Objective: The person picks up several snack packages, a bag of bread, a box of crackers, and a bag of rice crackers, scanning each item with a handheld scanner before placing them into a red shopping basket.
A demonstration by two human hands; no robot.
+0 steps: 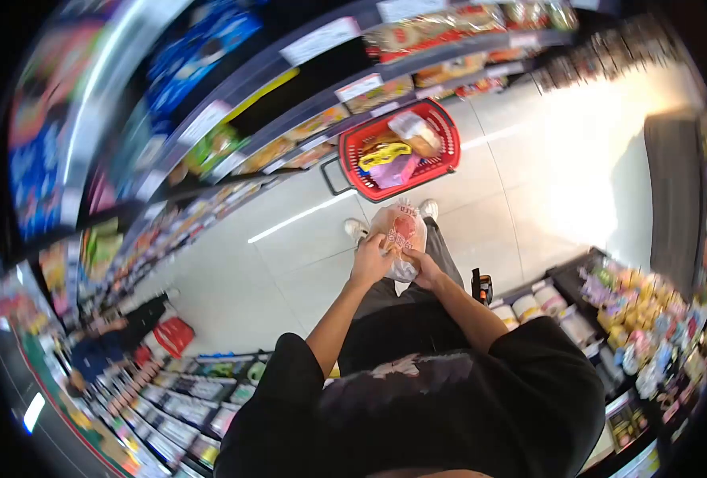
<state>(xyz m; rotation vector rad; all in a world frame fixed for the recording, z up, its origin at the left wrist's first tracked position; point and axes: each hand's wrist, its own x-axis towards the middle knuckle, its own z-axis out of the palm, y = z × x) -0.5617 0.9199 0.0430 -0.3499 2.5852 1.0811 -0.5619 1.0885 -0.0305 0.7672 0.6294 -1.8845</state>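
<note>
A clear plastic package with red print [401, 229] is held up in front of my body, over my feet. My left hand [372, 259] grips its left side with the fingers closed on it. On its lower right side my right hand [424, 268] pinches the plastic. What the package contains is hard to make out. Just beyond it on the floor stands a red basket [455, 151], holding a yellow item [385, 154], a pink-purple item [396, 172] and a bagged bread-like item [423, 142].
Stocked shelves [262, 76] run along the far and left sides. Another person [102, 350] with a red basket [173, 336] is at the lower left. Plush-like goods [648, 319] fill a display on the right, beside a grey pillar [672, 199].
</note>
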